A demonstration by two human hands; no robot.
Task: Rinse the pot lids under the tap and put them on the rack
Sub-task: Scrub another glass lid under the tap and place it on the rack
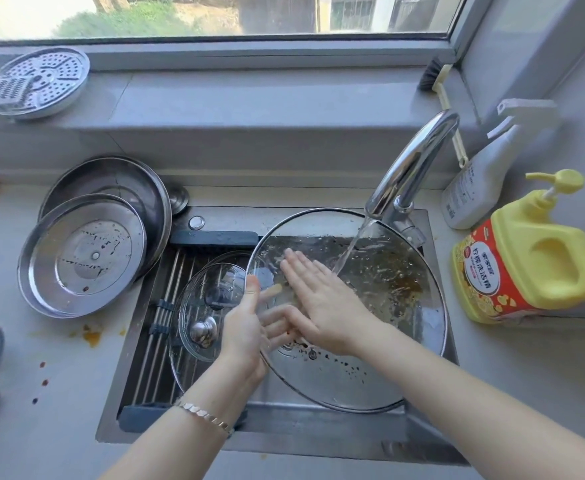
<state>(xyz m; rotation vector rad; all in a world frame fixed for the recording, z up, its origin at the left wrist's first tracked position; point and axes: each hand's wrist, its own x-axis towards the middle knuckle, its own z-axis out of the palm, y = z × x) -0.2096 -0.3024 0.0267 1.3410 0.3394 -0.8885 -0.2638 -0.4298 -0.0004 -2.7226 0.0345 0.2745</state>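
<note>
You're holding the big glass lid (370, 341) tilted over the sink (284, 431), your left hand (242, 327) clamped on its left rim, thumb on top and fingers showing through the glass. Your right hand (322, 306) is lying flat and open on the lid's inner face. Water from the tap (412, 168) is hitting the lid's upper right. A smaller glass lid (201, 317) is lying on the rack (166, 306) across the sink's left half. Two steel lids (87, 251) are leaning at the counter's back-left.
</note>
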